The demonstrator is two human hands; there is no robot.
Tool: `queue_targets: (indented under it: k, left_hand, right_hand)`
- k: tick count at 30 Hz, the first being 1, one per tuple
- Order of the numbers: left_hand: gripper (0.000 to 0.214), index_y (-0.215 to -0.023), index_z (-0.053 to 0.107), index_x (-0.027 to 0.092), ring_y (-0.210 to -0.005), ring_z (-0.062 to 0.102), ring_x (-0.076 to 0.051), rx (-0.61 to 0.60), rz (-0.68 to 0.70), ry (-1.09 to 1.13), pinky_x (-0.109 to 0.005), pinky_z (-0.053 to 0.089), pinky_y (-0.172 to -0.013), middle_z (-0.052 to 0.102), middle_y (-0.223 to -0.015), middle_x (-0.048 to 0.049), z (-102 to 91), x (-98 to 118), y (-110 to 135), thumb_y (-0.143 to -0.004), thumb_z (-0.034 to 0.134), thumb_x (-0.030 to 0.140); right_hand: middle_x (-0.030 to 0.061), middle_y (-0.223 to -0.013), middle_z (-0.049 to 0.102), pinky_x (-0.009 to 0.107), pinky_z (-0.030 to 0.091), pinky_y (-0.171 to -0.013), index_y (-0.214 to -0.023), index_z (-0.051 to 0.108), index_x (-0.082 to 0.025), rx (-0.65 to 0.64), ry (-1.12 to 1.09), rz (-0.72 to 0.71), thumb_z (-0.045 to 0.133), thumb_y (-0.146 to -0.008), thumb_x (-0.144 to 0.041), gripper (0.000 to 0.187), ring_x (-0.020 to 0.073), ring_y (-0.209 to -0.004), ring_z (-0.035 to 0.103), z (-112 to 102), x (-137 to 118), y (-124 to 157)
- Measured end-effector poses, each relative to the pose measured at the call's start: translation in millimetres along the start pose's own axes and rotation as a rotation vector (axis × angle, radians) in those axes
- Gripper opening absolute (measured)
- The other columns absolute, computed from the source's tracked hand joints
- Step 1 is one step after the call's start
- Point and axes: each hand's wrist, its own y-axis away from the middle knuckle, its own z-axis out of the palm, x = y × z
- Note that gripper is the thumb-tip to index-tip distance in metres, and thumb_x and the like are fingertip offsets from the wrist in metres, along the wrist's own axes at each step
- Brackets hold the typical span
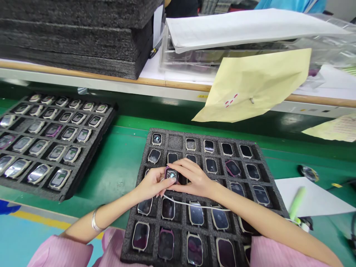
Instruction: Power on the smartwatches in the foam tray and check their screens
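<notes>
My left hand [152, 182] and my right hand [194, 177] meet over a black foam tray [175, 141] of smartwatch bodies. Together they pinch one purple-cased watch [171, 174] whose screen is lit. The left fingers close on its left side and the right fingers on its top and right side. A thin white cable [191, 204] runs from under the hands across the tray to the right. Several other watch bodies with dark screens fill the tray's pockets. One at the tray's far left corner [157, 139] is lit too.
A second foam tray [83, 163] of watches with film-covered screens lies at left on the green mat. Stacked black foam [83, 33] sits on the shelf behind. Yellow paper [258, 85] hangs over the shelf edge. White paper [314, 200] and a green pen [297, 202] lie at right.
</notes>
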Motion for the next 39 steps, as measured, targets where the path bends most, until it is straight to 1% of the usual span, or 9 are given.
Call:
queue_targets:
  k: [12, 14, 17, 20, 24, 28, 31, 34, 39]
  left_hand:
    - [0.035, -0.082, 0.054, 0.014, -0.032, 0.038, -0.005, -0.040, -0.014, -0.002, -0.017, 0.025, -0.033, 0.048, -0.046, 0.0079, -3.1, -4.5, 0.6, -0.082, 0.065, 0.047]
    - [0.036, -0.084, 0.053, 0.014, -0.033, 0.036, -0.005, -0.029, -0.009, -0.008, -0.018, 0.025, -0.034, 0.046, -0.048, 0.0085, -1.9, -3.7, 0.1, -0.082, 0.064, 0.049]
    - [0.042, -0.094, 0.053, 0.014, -0.039, 0.036, -0.003, -0.009, 0.040, 0.016, -0.018, 0.027, -0.038, 0.049, -0.060, 0.0068, 0.8, -2.4, -2.9, -0.079, 0.066, 0.052]
    - [0.051, -0.105, 0.050, 0.015, -0.045, 0.038, -0.002, -0.063, 0.073, 0.076, -0.018, 0.029, -0.042, 0.056, -0.079, 0.0020, 2.2, -3.1, -8.1, -0.076, 0.070, 0.052]
    - [0.047, -0.097, 0.046, 0.017, -0.042, 0.037, -0.001, -0.084, -0.010, 0.108, -0.019, 0.027, -0.040, 0.058, -0.082, 0.0012, 2.6, -1.6, -14.2, -0.075, 0.070, 0.051]
    - [0.046, -0.089, 0.054, 0.015, -0.041, 0.041, -0.004, -0.052, -0.003, 0.053, -0.020, 0.027, -0.038, 0.059, -0.070, 0.0023, 1.8, 6.9, -18.8, -0.071, 0.072, 0.053]
    - [0.044, -0.082, 0.061, 0.015, -0.043, 0.044, -0.006, -0.065, -0.018, 0.037, -0.021, 0.032, -0.040, 0.057, -0.061, 0.0033, 2.6, 11.0, -25.6, -0.069, 0.072, 0.055]
    - [0.046, -0.075, 0.064, 0.015, -0.045, 0.048, -0.009, -0.060, -0.036, 0.057, -0.023, 0.037, -0.044, 0.056, -0.055, 0.0025, 7.8, 10.5, -36.4, -0.063, 0.074, 0.058]
    - [0.058, -0.070, 0.065, 0.013, -0.052, 0.056, -0.011, -0.116, -0.017, 0.198, -0.025, 0.043, -0.049, 0.063, -0.066, -0.0019, 15.5, 8.7, -47.2, -0.041, 0.083, 0.061]
  right_hand:
    - [0.0134, -0.097, 0.064, 0.041, 0.054, -0.073, -0.129, 0.049, -0.011, 0.014, 0.041, -0.017, 0.068, -0.087, -0.040, 0.055, 0.0241, -0.084, 0.060, 0.4, -3.4, -2.0]
    - [0.0143, -0.098, 0.064, 0.041, 0.053, -0.074, -0.128, 0.050, -0.009, -0.022, 0.080, -0.014, 0.065, -0.090, -0.038, 0.050, 0.0248, -0.086, 0.059, -4.4, -6.9, -5.6]
    - [0.0161, -0.105, 0.062, 0.045, 0.050, -0.079, -0.123, 0.054, -0.010, -0.171, 0.149, 0.011, 0.060, -0.092, -0.038, 0.042, 0.0278, -0.093, 0.058, -17.3, -4.2, -14.5]
    - [0.0135, -0.109, 0.059, 0.044, 0.049, -0.083, -0.123, 0.054, -0.015, -0.204, 0.093, 0.108, 0.060, -0.092, -0.043, 0.042, 0.0275, -0.098, 0.058, -29.1, 17.6, -25.2]
    - [0.0135, -0.106, 0.059, 0.044, 0.050, -0.086, -0.121, 0.057, -0.015, -0.127, 0.232, 0.268, 0.060, -0.091, -0.044, 0.042, 0.0282, -0.099, 0.058, -33.2, 60.3, -41.7]
    - [0.0178, -0.101, 0.064, 0.054, 0.049, -0.080, -0.112, 0.066, -0.013, -0.197, 0.314, 0.173, 0.053, -0.093, -0.045, 0.040, 0.0355, -0.094, 0.059, -42.6, 78.4, -53.0]
    - [0.0168, -0.109, 0.065, 0.054, 0.050, -0.084, -0.111, 0.069, -0.017, -0.336, 0.462, 0.178, 0.046, -0.093, -0.042, 0.038, 0.0363, -0.101, 0.061, -65.3, 88.7, -43.4]
    - [0.0143, -0.103, 0.070, 0.051, 0.054, -0.077, -0.106, 0.071, -0.020, -0.478, 0.461, 0.262, 0.056, -0.084, -0.046, 0.038, 0.0364, -0.092, 0.066, -85.6, 108.8, -27.6]
    - [0.0162, -0.099, 0.067, 0.045, 0.057, -0.072, -0.103, 0.069, -0.017, -0.463, 0.446, 0.359, 0.052, -0.083, -0.051, 0.043, 0.0349, -0.086, 0.069, -80.4, 121.6, -23.4]
